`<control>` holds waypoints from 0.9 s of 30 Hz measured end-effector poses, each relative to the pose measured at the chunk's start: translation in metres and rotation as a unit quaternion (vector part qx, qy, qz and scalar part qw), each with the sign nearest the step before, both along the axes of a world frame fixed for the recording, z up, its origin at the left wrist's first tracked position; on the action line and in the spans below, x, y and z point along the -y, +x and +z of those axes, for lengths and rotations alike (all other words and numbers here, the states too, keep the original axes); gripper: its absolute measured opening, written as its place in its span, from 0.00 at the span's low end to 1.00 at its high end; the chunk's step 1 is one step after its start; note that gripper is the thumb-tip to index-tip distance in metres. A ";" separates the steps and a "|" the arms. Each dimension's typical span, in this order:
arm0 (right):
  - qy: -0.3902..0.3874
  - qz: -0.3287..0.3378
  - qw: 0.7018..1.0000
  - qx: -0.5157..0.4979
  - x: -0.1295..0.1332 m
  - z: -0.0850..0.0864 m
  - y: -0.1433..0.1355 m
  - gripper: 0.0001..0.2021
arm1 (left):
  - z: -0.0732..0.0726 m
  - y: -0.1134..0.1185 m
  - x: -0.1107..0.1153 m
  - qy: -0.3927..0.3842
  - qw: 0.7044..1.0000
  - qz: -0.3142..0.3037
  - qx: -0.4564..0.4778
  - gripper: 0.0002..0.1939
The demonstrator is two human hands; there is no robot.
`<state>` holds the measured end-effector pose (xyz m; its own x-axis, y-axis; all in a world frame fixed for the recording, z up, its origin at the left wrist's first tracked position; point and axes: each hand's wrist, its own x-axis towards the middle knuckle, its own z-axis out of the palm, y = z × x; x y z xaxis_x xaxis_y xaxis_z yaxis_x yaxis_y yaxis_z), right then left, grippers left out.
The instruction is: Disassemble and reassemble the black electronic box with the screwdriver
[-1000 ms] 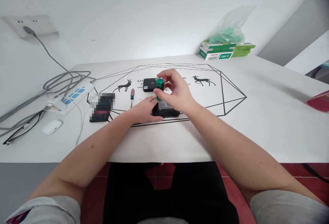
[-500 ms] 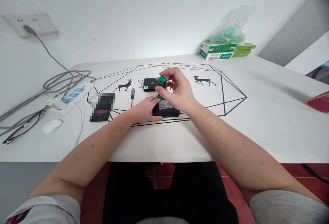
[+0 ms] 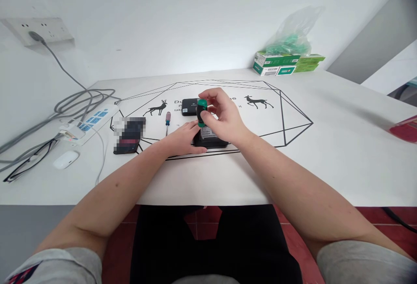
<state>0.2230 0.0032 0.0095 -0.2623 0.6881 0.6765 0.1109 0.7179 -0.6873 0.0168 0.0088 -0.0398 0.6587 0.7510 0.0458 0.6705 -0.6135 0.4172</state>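
Note:
My right hand (image 3: 224, 117) grips the green and black handle of a screwdriver (image 3: 202, 112), held upright over a black device with a silver, labelled part (image 3: 207, 132). The screwdriver's tip is hidden. My left hand (image 3: 185, 138) holds the left side of that black device (image 3: 213, 143), thumb along its front edge and fingers near the screwdriver's base. Behind it lies a flat black case (image 3: 188, 107) with a small label, partly covered by the screwdriver and my right hand. A second, smaller screwdriver (image 3: 167, 121) lies to the left.
At the left are a blurred phone-like object (image 3: 132, 136), a power strip (image 3: 94, 123) with cables, glasses (image 3: 31, 160) and a white earbud case (image 3: 66, 160). Green and white boxes (image 3: 276, 60) under a plastic bag stand at the back right. A red object (image 3: 405, 128) is at the right edge.
The green screwdriver has shifted slightly left and turned in my right hand, so more of its black grip shows. My left hand has stayed on the device.

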 end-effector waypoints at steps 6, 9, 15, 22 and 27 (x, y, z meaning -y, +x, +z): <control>0.013 0.024 1.000 0.014 -0.002 0.001 0.002 0.14 | 0.002 0.001 0.002 0.003 1.000 0.002 -0.008 0.50; 0.054 0.004 0.998 0.029 -0.004 0.002 0.001 0.17 | 0.002 0.000 0.001 0.005 1.000 -0.012 0.007 0.50; 0.035 -0.005 0.999 0.027 -0.001 0.001 0.001 0.18 | 0.000 -0.001 0.000 0.003 1.000 -0.003 0.007 0.50; 0.029 0.028 0.999 0.022 -0.003 0.003 0.003 0.14 | 0.002 0.001 0.001 0.004 1.000 -0.003 -0.002 0.50; 0.069 -0.007 0.997 0.042 -0.006 0.001 0.002 0.18 | 0.003 -0.001 0.001 0.002 1.000 -0.015 0.003 0.50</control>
<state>0.2250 0.0091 0.0109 -0.3128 0.5947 0.7406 0.1753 0.8025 -0.5703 0.0161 0.0074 -0.0367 0.6808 0.7307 0.0516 0.6495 -0.6347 0.4187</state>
